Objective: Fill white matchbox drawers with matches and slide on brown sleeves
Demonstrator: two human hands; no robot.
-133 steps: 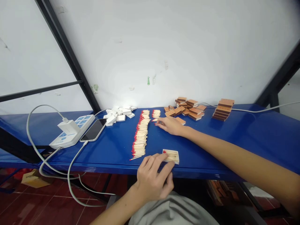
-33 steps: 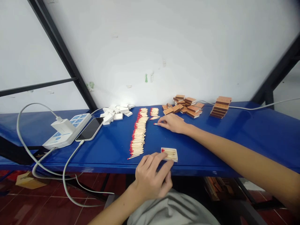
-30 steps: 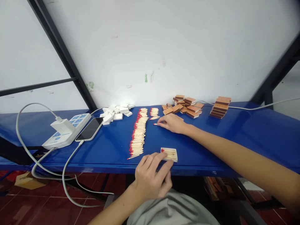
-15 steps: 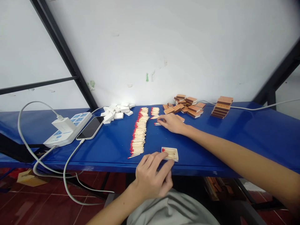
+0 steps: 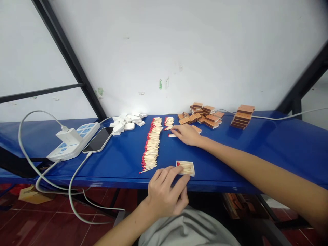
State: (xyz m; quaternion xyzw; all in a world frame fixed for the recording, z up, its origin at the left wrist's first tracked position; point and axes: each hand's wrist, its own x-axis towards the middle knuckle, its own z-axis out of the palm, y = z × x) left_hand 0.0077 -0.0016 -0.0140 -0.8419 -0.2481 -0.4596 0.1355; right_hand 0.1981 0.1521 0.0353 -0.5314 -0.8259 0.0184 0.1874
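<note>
I see right hand [image 5: 186,134] just shifted off loose matches [image 5: 172,135], leaving them apart from short match row [image 5: 168,121]; fingertips nearly together, hold hidden, can't tell. Left hand [image 5: 165,194], fingers parted, touches match tray [image 5: 193,173], desk's [image 5: 269,143] near edge.

A white tray [image 5: 193,174] lies flat, red-headed matches [image 5: 189,168] inside, with a short row [image 5: 169,122] of loose ones beyond.

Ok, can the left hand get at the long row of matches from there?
Probably yes: nothing visible stands between the left hand and the near end of the long row of matches. That hand is at the white tray, though, so it would likely leave that first.
</note>
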